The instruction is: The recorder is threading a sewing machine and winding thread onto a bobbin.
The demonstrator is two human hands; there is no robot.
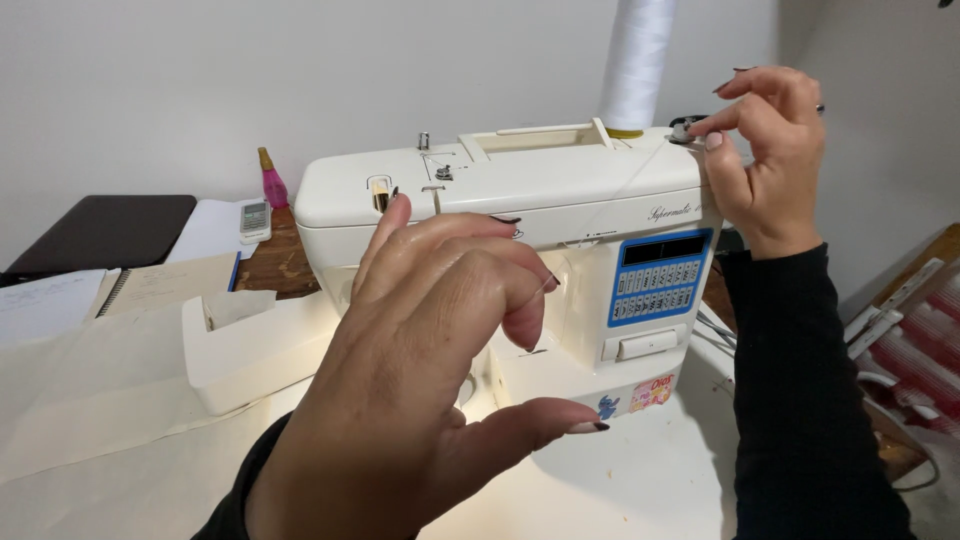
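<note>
Your right hand (765,150) pinches the bobbin (683,130) atop the sewing machine (520,200) while your left hand (430,350), fingers curled, seemingly holds the thread (600,200) taut.

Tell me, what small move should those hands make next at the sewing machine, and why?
Probably draw the thread leftward, taut. The right hand pins it at the bobbin winder beside the white thread cone, while the left hand pinches its far end before the sewing machine, so it seems ready for guiding.
</note>
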